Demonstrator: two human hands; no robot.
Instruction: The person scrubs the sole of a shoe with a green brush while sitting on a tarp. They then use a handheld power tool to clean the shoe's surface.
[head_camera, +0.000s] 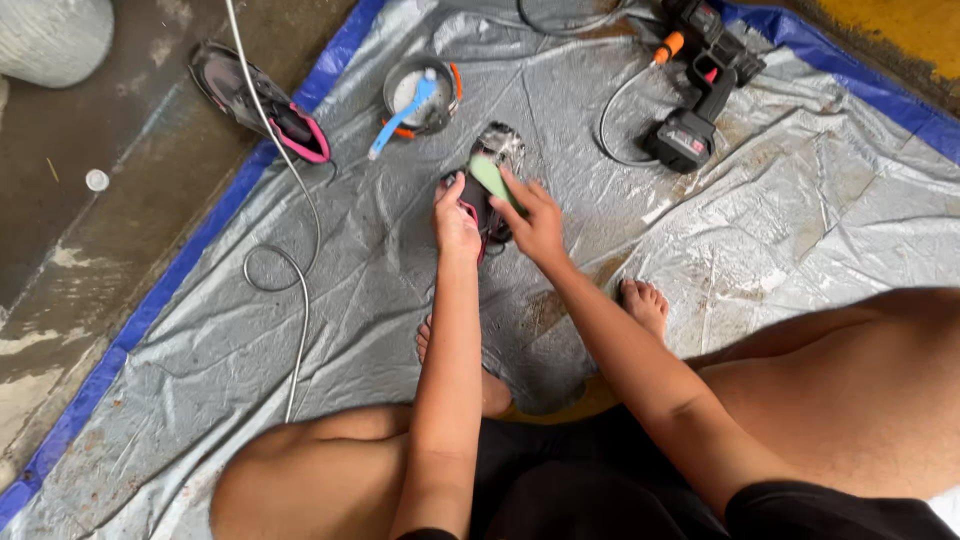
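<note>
Centrally, left hand (455, 215) gripped a soapy shoe (485, 185); right hand (535, 222) clasped a green brush (490, 178); bowl (420, 95) and second shoe (262, 103) lay beyond.

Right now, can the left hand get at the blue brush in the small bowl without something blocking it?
Probably yes. The left hand grips the shoe, and the blue brush lies in the small bowl just beyond it, with only bare tarp between. It would have to release the shoe first.
</note>
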